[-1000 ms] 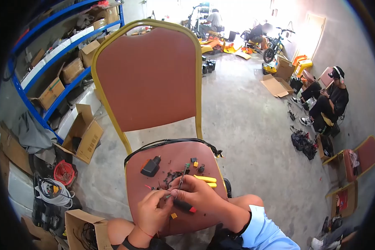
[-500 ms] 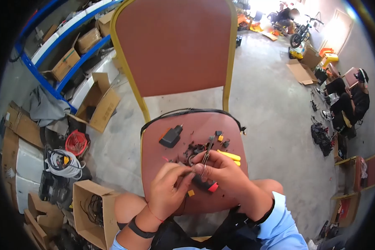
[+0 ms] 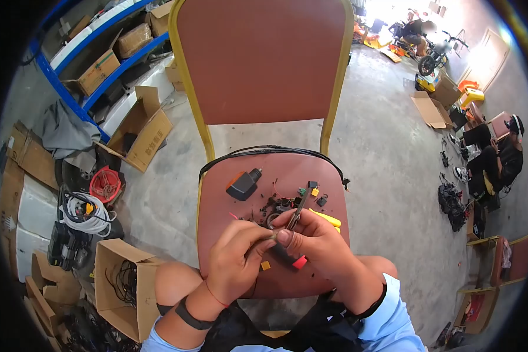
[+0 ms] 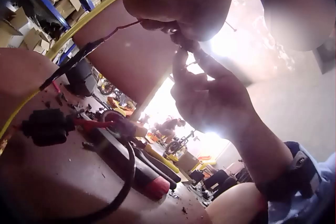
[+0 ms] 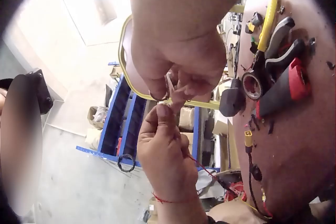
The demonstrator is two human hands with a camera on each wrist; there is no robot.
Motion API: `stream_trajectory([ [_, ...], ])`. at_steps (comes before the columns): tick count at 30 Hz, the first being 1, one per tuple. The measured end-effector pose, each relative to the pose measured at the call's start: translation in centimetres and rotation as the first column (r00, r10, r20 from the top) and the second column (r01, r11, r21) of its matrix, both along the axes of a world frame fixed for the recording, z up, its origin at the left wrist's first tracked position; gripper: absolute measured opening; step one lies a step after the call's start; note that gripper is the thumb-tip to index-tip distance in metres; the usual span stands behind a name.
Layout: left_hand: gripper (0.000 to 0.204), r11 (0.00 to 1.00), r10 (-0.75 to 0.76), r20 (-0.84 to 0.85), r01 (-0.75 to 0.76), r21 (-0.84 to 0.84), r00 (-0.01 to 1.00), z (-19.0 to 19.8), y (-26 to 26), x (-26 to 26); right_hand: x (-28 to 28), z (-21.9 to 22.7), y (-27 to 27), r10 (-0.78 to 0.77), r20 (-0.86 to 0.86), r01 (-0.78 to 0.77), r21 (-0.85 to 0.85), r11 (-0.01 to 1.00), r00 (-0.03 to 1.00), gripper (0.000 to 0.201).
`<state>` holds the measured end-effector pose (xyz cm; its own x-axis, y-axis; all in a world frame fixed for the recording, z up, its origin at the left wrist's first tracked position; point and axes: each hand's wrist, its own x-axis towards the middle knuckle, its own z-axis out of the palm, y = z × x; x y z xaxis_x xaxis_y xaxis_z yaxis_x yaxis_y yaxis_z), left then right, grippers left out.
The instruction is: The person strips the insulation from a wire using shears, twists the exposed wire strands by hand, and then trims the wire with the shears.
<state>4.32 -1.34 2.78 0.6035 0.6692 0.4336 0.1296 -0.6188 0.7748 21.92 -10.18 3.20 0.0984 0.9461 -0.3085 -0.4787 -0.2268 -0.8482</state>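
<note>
Above a chair's brown seat point(image 3: 229, 223), my left hand point(image 3: 234, 258) and right hand point(image 3: 320, 240) meet at the fingertips. The left thumb and fingers pinch a thin red wire point(image 4: 119, 28); it trails from that hand to a black sleeve point(image 4: 73, 64) and on into a yellow wire point(image 4: 21, 109). My right hand holds slim metal scissors point(image 3: 300, 205), their narrow end pointing away from me. Its thumb and finger press close against the left fingertips, where the wire's end is hidden. Below lie yellow-handled pliers point(image 3: 327, 219) and a red-and-black handled tool point(image 3: 300, 262).
A black-and-orange block point(image 3: 243, 183), a tape roll point(image 5: 252, 85), a yellow connector point(image 5: 248, 139) and dark scraps lie on the seat. Black cable point(image 3: 270, 150) runs along its back edge. An open carton point(image 3: 114, 287) stands at left; a seated person point(image 3: 498, 155) is at right.
The head view has tipped down and shifted, so the chair sits higher in it. Both hands stay together at the fingertips; the scissors lean a little more to the right.
</note>
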Motion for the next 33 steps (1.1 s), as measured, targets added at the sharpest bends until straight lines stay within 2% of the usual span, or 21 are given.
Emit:
stream_trajectory([
  [7, 0.019, 0.998, -0.01, 0.01, 0.011, -0.054, 1.0, -0.3, 0.1, 0.3, 0.4, -0.6, 0.2, -0.058, 0.035, 0.057, 0.019, 0.998, 0.998, 0.036],
  [13, 0.02, 0.996, 0.004, 0.018, -0.002, -0.089, 1.0, -0.4, 0.4, -0.1, 0.5, -0.3, 0.2, -0.158, -0.074, 0.159, 0.017, 0.987, 0.985, 0.032],
  [16, 0.02, 0.995, 0.034, 0.015, -0.033, -0.098, 0.999, -0.4, 0.7, -0.1, 1.5, -0.3, 0.6, -0.239, 0.063, 0.235, 0.071, 0.969, 0.969, 0.029],
  [19, 0.021, 0.986, 0.072, 0.054, -0.063, -0.153, 0.996, -0.8, 1.1, -0.2, 2.4, -0.5, 1.2, -0.328, 0.122, 0.31, 0.145, 0.94, 0.937, 0.03],
  [28, 0.021, 0.976, 0.134, 0.113, -0.112, -0.184, 0.984, 0.0, 1.7, -0.7, 3.2, 0.3, 1.2, -0.44, 0.179, 0.411, 0.178, 0.894, 0.88, 0.026],
  [33, 0.019, 0.963, 0.17, 0.071, -0.15, -0.224, 0.983, -0.4, 2.3, -0.6, 3.4, 0.1, 1.3, -0.486, 0.228, 0.452, 0.19, 0.872, 0.844, 0.025],
])
